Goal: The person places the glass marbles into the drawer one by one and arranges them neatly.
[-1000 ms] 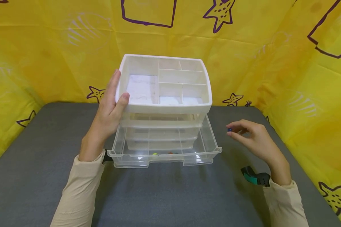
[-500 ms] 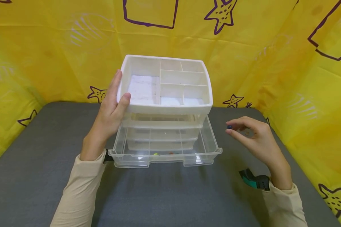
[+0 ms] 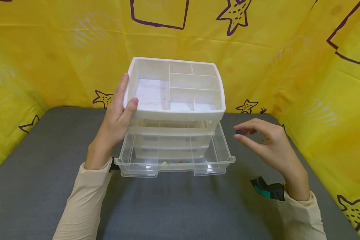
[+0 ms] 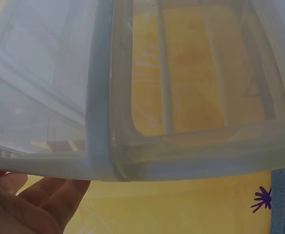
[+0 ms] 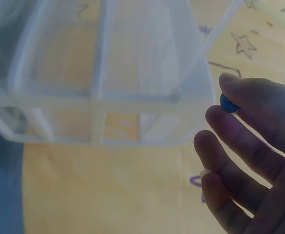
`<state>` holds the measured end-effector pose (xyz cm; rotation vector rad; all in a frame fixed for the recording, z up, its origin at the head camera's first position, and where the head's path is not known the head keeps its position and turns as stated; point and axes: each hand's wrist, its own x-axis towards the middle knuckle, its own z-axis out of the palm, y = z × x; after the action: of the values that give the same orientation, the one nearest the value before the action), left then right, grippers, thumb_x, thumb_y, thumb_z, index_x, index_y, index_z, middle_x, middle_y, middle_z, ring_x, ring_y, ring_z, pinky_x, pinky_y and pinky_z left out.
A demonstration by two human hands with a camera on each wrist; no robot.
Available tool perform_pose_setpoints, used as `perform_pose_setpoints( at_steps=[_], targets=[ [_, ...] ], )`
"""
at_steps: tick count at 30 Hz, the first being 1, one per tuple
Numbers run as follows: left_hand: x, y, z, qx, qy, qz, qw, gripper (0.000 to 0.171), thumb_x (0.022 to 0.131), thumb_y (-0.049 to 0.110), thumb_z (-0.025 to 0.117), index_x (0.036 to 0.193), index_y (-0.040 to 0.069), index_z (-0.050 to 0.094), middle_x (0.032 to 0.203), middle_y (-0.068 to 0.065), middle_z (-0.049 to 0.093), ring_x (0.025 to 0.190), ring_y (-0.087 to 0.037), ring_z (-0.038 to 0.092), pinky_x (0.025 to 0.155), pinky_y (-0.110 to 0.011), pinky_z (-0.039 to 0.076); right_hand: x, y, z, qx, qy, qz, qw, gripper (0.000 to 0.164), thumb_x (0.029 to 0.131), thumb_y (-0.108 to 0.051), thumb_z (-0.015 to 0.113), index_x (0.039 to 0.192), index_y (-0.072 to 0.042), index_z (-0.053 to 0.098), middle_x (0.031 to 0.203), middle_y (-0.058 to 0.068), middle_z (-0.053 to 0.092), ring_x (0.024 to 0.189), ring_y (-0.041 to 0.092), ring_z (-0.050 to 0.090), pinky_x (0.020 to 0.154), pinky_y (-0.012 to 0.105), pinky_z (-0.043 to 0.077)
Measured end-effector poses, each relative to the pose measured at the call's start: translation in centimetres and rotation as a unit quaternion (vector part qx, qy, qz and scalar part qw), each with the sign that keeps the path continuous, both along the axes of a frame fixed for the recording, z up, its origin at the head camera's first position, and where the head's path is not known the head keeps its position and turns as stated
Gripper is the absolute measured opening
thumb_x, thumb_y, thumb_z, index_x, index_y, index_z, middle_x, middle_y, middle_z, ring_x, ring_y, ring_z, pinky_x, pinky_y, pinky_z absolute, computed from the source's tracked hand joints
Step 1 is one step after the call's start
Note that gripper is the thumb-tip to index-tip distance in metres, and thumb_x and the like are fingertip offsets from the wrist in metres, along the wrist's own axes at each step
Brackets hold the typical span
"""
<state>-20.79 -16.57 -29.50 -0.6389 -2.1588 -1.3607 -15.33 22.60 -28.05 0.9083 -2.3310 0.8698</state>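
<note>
A white drawer organizer (image 3: 175, 115) with a divided top tray stands on the table. My left hand (image 3: 111, 123) grips its upper left side, thumb over the front corner and fingers along the outer wall. Its clear drawer (image 3: 219, 155) sticks out at the front. Inside, near the front wall, lie a small yellow-green piece (image 3: 164, 162) and a reddish piece (image 3: 181, 162). To the right of the drawer, my right hand (image 3: 270, 143) pinches a small blue bead (image 5: 228, 103) between thumb and index finger. A tiny pale thing (image 5: 205, 173) shows between its other fingers.
The grey table (image 3: 174, 206) extends around the organizer. A yellow printed cloth (image 3: 258, 43) hangs behind it and along both sides. A black and green strap (image 3: 267, 190) hangs at the right wrist.
My right hand has moved slightly left and up, bringing the blue bead nearer the organizer. The left hand stays on the organizer, and the drawer has not moved.
</note>
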Motion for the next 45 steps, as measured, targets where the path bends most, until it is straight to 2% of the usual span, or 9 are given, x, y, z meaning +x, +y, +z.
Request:
perform_pose_setpoints(
  at_steps=[5, 11, 21, 26, 31, 37, 45],
  targets=[
    [0.0, 0.0, 0.0, 0.002, 0.0, -0.001, 1.0, 0.062, 0.101, 0.012, 0.046, 0.158, 0.005, 0.021, 0.166, -0.012, 0.017, 0.153, -0.023, 0.016, 0.125, -0.04, 0.01, 0.1, -0.6, 0.7, 0.0, -0.002, 0.016, 1.0, 0.04, 0.068, 0.009, 0.084, 0.101, -0.013, 0.076, 0.093, -0.007, 0.073, 0.086, 0.0, 0.06, 0.079, 0.011, 0.046],
    [-0.1, -0.1, -0.1, -0.003, -0.001, 0.004, 1.0, 0.062, 0.102, 0.013, 0.046, 0.158, 0.006, 0.021, 0.166, -0.01, 0.017, 0.153, -0.021, 0.016, 0.125, -0.039, 0.01, 0.4, -1.4, 1.7, 0.0, -0.023, 0.043, 0.999, 0.04, 0.07, 0.01, 0.082, 0.103, -0.012, 0.075, 0.093, -0.005, 0.073, 0.084, 0.002, 0.059, 0.078, 0.013, 0.047],
    [0.0, -0.1, 0.0, 0.0, 0.0, 0.005, 1.0, 0.062, 0.102, 0.013, 0.046, 0.158, 0.006, 0.021, 0.166, -0.01, 0.017, 0.153, -0.022, 0.016, 0.125, -0.04, 0.01, 0.6, -3.1, 2.8, 0.017, -0.033, 0.093, 0.995, 0.037, 0.072, 0.01, 0.081, 0.102, -0.01, 0.074, 0.093, -0.003, 0.073, 0.087, 0.003, 0.063, 0.08, 0.014, 0.05],
    [0.0, -0.1, 0.0, -0.002, 0.0, 0.005, 1.0, 0.062, 0.102, 0.014, 0.045, 0.158, 0.006, 0.02, 0.166, -0.01, 0.016, 0.153, -0.022, 0.016, 0.125, -0.041, 0.01, 0.5, -3.9, 3.0, 0.026, -0.04, 0.119, 0.992, 0.037, 0.073, 0.01, 0.08, 0.103, -0.011, 0.074, 0.093, -0.004, 0.073, 0.088, 0.002, 0.064, 0.079, 0.015, 0.051],
    [0.0, -0.1, 0.0, -0.002, -0.001, 0.005, 1.0, 0.062, 0.102, 0.012, 0.045, 0.158, 0.005, 0.02, 0.166, -0.011, 0.016, 0.153, -0.022, 0.016, 0.125, -0.041, 0.01, 0.3, -4.7, 3.2, 0.039, -0.047, 0.138, 0.988, 0.04, 0.074, 0.007, 0.081, 0.105, -0.017, 0.074, 0.094, -0.012, 0.071, 0.088, 0.001, 0.062, 0.078, 0.016, 0.051],
    [-0.1, -0.1, -0.1, -0.002, -0.001, 0.004, 1.0, 0.062, 0.102, 0.013, 0.045, 0.158, 0.006, 0.02, 0.166, -0.012, 0.017, 0.153, -0.022, 0.016, 0.125, -0.041, 0.01, 0.2, -5.4, 3.1, 0.057, -0.053, 0.158, 0.984, 0.034, 0.077, 0.0, 0.081, 0.105, -0.017, 0.073, 0.097, -0.011, 0.071, 0.091, 0.001, 0.061, 0.078, 0.018, 0.05],
    [-0.1, 0.0, -0.1, -0.001, 0.003, 0.002, 1.0, 0.063, 0.101, 0.01, 0.046, 0.158, 0.004, 0.021, 0.166, -0.012, 0.017, 0.153, -0.022, 0.016, 0.125, -0.04, 0.01, -0.2, -6.1, 2.9, 0.076, -0.095, 0.187, 0.975, 0.031, 0.081, -0.004, 0.079, 0.108, -0.018, 0.073, 0.099, -0.011, 0.071, 0.09, 0.001, 0.063, 0.074, 0.018, 0.05]
  ],
)
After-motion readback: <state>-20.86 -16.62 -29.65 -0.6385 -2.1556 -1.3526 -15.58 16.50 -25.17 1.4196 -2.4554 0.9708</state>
